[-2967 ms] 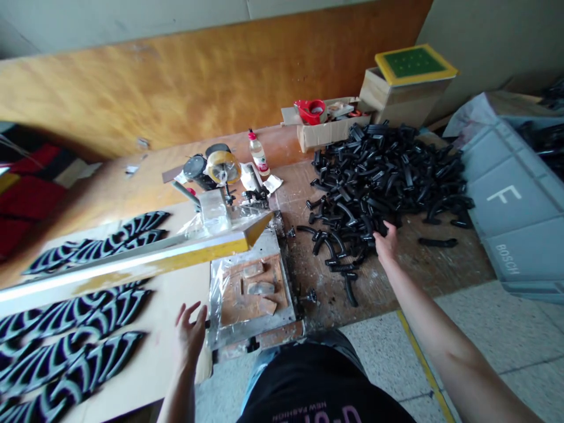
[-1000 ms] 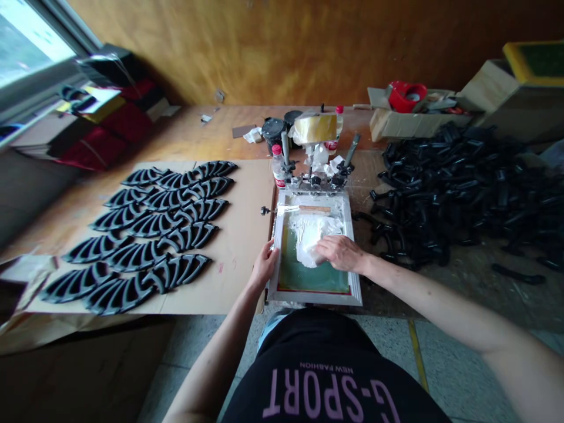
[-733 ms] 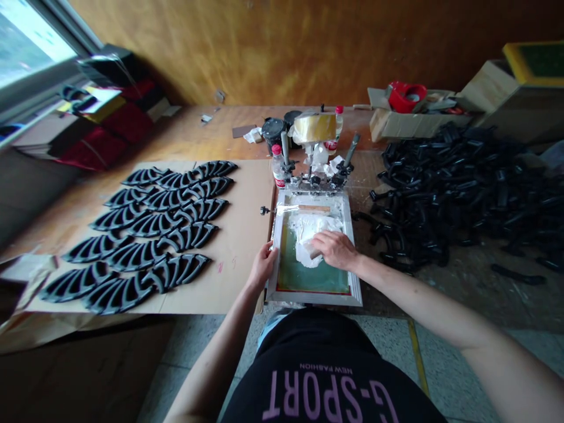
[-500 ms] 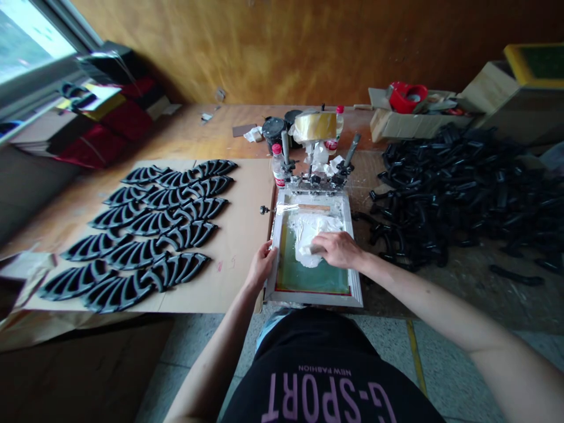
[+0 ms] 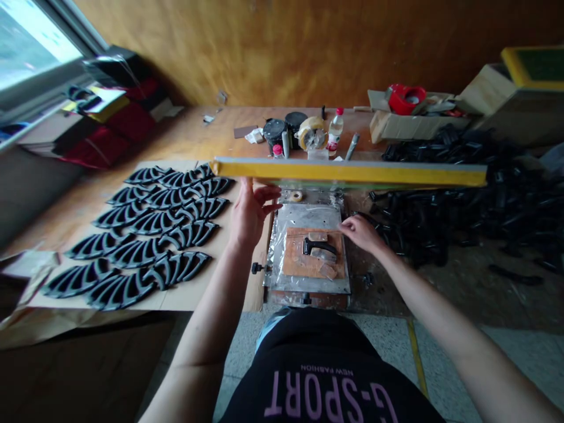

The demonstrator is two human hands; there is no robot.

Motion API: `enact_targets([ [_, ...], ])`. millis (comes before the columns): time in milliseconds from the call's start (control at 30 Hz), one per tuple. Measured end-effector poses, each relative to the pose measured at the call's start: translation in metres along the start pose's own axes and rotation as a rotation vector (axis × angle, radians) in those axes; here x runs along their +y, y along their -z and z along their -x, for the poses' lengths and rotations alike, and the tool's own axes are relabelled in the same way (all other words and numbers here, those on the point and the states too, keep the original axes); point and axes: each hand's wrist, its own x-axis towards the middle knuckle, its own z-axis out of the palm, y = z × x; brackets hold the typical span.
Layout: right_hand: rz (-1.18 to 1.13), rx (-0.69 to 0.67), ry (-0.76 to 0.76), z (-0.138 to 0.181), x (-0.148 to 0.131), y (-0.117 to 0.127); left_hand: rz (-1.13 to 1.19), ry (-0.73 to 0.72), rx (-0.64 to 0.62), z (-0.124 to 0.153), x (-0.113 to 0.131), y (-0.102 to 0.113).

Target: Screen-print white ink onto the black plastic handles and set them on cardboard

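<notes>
A yellow-edged screen printing frame (image 5: pixel 352 172) is tilted up, its front edge toward me. My left hand (image 5: pixel 249 214) is just below that edge at the left, its fingers spread, the upper part touching or very near the frame. Beneath lies a metal base plate (image 5: pixel 279 276) covered with clear film, bearing a brown pad (image 5: pixel 293 261). A black curved plastic piece (image 5: pixel 324 245) rests on the pad among clear blocks. Over the plate's right edge is my right hand (image 5: pixel 361 231), fingers pinched together; anything between the fingertips cannot be made out.
Rows of black curved pieces (image 5: pixel 154 241) lie on cardboard (image 5: pixel 240 276) at left. A heap of loose black pieces (image 5: pixel 440 217) covers the right side. Behind the frame stand a dark tub (image 5: pixel 274 130), a tape roll (image 5: pixel 312 134) and a bottle (image 5: pixel 335 132). Clamp knobs (image 5: pixel 257 268) stick out beside the plate.
The frame has swung up from lying flat, uncovering the plate and black piece. My left hand rose with its edge. My right hand moved off the white ink and squeegee to the right.
</notes>
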Motion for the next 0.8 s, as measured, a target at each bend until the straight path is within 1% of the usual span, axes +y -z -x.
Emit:
enact_targets([
  [67, 0.052, -0.145, 0.071, 0.019, -0.020, -0.027, 0.040, -0.017, 0.049, 0.001, -0.008, -0.007],
  [100, 0.081, -0.212, 0.069, 0.026, -0.032, -0.037, 0.050, 0.013, 0.070, 0.008, -0.018, -0.009],
  [133, 0.099, -0.264, 0.033, 0.032, -0.043, -0.045, 0.048, 0.096, 0.066, 0.021, -0.032, -0.010],
  [167, 0.098, -0.289, -0.029, 0.037, -0.055, -0.050, 0.036, 0.228, 0.034, 0.037, -0.048, -0.011],
  [233, 0.047, -0.274, -0.139, 0.048, -0.079, -0.055, -0.025, 0.610, -0.113, 0.075, -0.083, -0.010],
  [267, 0.003, -0.250, -0.141, 0.053, -0.090, -0.055, -0.027, 0.728, -0.158, 0.092, -0.099, -0.009],
  [300, -0.052, -0.237, -0.089, 0.058, -0.099, -0.055, -0.013, 0.782, -0.170, 0.106, -0.113, -0.007],
  [333, -0.112, -0.241, 0.000, 0.061, -0.104, -0.054, -0.009, 0.794, -0.165, 0.115, -0.124, -0.004],
  [367, -0.168, -0.255, 0.089, 0.063, -0.104, -0.052, -0.026, 0.774, -0.151, 0.118, -0.132, 0.002],
  [400, -0.206, -0.269, 0.144, 0.063, -0.097, -0.049, -0.085, 0.737, -0.142, 0.114, -0.136, 0.010],
  [433, -0.209, -0.270, 0.139, 0.060, -0.084, -0.046, -0.192, 0.689, -0.142, 0.105, -0.138, 0.021],
  [467, -0.167, -0.256, 0.066, 0.056, -0.066, -0.041, -0.343, 0.639, -0.148, 0.091, -0.138, 0.035],
  [533, 0.024, -0.195, -0.208, 0.045, -0.016, -0.031, -0.714, 0.541, -0.138, 0.054, -0.135, 0.066],
  [567, 0.137, -0.202, -0.325, 0.041, 0.011, -0.027, -0.887, 0.516, -0.107, 0.035, -0.134, 0.081],
  [600, 0.217, -0.227, -0.395, 0.038, 0.036, -0.024, -1.025, 0.513, -0.069, 0.018, -0.133, 0.095],
  [633, 0.256, -0.239, -0.417, 0.037, 0.058, -0.023, -1.126, 0.529, -0.036, 0.004, -0.134, 0.107],
  [700, 0.336, -0.277, -0.325, 0.040, 0.089, -0.024, -1.225, 0.558, 0.008, -0.014, -0.138, 0.122],
  [733, 0.362, -0.291, -0.253, 0.043, 0.098, -0.025, -1.246, 0.552, 0.014, -0.018, -0.141, 0.126],
  [800, 0.391, -0.300, -0.141, 0.046, 0.105, -0.024, -1.279, 0.504, -0.010, -0.020, -0.147, 0.128],
])
